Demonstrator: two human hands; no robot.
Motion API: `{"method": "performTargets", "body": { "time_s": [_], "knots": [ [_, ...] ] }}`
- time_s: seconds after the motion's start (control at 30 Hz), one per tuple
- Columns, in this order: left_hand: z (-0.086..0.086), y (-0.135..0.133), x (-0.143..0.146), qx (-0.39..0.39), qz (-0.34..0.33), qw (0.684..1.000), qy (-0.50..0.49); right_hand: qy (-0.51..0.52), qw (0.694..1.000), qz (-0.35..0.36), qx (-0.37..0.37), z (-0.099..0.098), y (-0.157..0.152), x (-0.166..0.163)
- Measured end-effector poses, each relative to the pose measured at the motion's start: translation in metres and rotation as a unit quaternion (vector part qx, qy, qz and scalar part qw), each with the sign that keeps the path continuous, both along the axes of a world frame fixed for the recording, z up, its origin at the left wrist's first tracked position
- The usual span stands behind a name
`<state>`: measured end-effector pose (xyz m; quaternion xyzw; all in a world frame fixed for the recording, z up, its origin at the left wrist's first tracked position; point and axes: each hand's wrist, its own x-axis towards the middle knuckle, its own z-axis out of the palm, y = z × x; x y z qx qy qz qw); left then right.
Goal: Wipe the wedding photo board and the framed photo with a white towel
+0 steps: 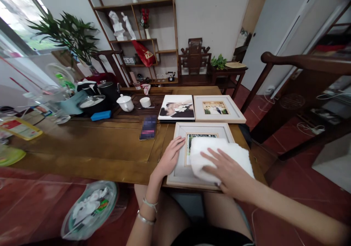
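Note:
A pale wooden picture frame [180,129] lies flat at the near right edge of the wooden table [90,143]. My left hand [170,158] rests flat on the frame's left border, fingers stretched out. My right hand [227,171] presses flat on a white folded cloth [236,152] that covers most of the frame's glass, fingers spread. Just beyond lie a second framed photo [218,108] and an unframed photo print [177,108].
A phone [148,127] lies left of the frame. A tea tray with a white teapot [125,103], cup [145,102], dark pots and a blue box fills the far left. A bin [90,209] with white waste stands below. A dark chair [290,77] stands at the right.

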<state>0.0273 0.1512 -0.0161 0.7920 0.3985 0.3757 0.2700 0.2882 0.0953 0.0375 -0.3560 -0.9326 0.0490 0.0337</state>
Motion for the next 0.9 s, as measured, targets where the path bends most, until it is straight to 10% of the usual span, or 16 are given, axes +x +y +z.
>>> {"method": "performTargets", "body": {
  "time_s": [0.3,0.7,0.9],
  "knots": [
    [0.001,-0.001,0.0,0.003,-0.003,1.0,-0.001,-0.034,0.995,-0.041,0.089,0.005,0.097,0.012],
    [-0.001,0.0,0.0,-0.003,0.006,1.0,0.003,-0.015,0.99,0.054,-0.126,0.028,-0.022,-0.006],
    [0.001,-0.001,0.0,-0.003,0.006,1.0,0.008,-0.031,0.999,0.01,-0.027,0.013,-0.004,-0.001]
  ]
}}
